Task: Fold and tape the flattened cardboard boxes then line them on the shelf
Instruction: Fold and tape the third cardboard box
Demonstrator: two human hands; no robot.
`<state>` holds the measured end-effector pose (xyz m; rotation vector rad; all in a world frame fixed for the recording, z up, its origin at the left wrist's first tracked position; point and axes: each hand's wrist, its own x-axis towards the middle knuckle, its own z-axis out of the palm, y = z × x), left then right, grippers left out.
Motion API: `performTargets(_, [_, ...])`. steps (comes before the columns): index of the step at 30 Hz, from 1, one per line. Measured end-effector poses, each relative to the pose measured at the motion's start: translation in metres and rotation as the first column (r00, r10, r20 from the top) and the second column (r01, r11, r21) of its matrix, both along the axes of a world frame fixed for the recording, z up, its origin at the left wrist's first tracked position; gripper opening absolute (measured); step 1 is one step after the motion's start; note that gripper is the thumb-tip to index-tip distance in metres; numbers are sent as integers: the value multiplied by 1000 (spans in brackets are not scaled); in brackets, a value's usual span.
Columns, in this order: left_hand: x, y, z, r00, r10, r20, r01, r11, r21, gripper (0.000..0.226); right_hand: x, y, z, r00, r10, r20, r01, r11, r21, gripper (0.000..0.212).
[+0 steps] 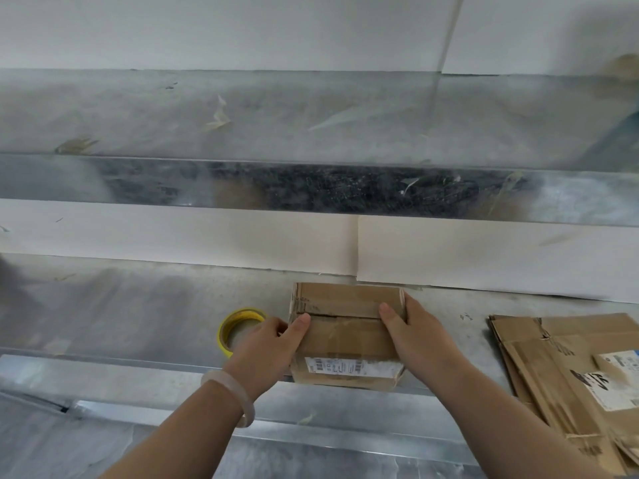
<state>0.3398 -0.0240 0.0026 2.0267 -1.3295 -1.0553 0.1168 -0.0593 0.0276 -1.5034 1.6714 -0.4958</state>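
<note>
We find one assembled cardboard box (345,326) standing on the metal work surface (138,305), held between both hands. The left hand (266,344) grips its left end, with the thumb laid on the top face and the other fingers curled round the side. The right hand (415,337) mirrors it at the right end, thumb on top and fingers wrapped round the far corner. Neither hand is spread flat. The two top flaps meet in a seam (342,316) that runs from one thumb to the other, so the box's long axis lies across us, hand to hand. A shipping label (345,368) sits on the near wall, below the thumbs.

The yellow tape roll (238,326) lies flat just beyond the left hand's knuckles and is partly hidden by them. It is well apart from the right hand, with the box in between, so the left hand is plainly the nearer for taking it. We cannot tell whether the seam already carries tape (a faint sheen on the near flap may be old tape or glare). If the seam is bare, we judge that taping comes next, drawn along the thumb-to-thumb line. The flattened boxes (567,368) are stacked out to the right of the right hand. The upper shelf (242,115) lies above and beyond both hands.
</note>
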Motion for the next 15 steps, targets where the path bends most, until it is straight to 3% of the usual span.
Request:
performTargets(3, [4,0,5,999,-33,-31,34,999,42,55,-3,-3,1,999,27,-45,-24,998,55,39])
performTargets(8, [9,11,-13,977,-182,112,167,977,131,60,0,6,-22,998,52,-41,-46,990,133,46])
performTargets(13, [-2,8,-24,988,-124,88,133,985,-108,32,2,3,-36,999,10,-40,-9,1000,20,66])
performTargets(15, [-9,1,-22,977,-155,147,183,961,-205,53,4,0,-37,997,36,-75,-39,999,-32,66])
